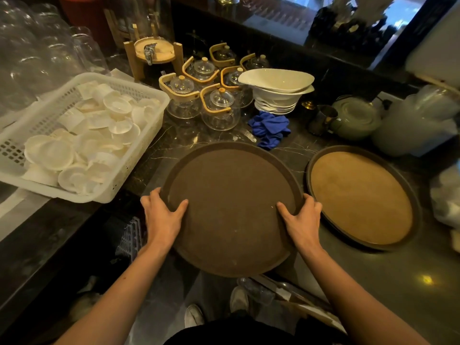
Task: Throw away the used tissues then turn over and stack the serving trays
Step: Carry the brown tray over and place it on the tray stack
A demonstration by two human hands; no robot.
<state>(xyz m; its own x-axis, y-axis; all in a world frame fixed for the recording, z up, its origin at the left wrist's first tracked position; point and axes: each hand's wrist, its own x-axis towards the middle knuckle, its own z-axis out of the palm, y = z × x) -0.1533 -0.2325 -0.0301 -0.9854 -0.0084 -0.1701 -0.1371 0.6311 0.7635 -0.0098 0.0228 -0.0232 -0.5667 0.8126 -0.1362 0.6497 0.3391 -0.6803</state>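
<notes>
A round dark brown serving tray (pixel 231 195) lies in front of me, its near part hanging over the counter's front edge. My left hand (pixel 163 215) grips its left rim, thumb on the tray's upper face. My right hand (pixel 302 216) grips the right rim the same way. A second round tray (pixel 361 195) with a tan inner surface and dark rim lies flat on the counter to the right, apart from the first. No tissues are visible on either tray.
A white plastic basket (pixel 139 155) of small white cups stands at left. Behind the trays are glass teapots (pixel 219 108) with wooden handles, stacked white bowls (pixel 278 90), a blue cloth (pixel 270 128) and a green teapot (pixel 356 118). Plastic bags sit at far right.
</notes>
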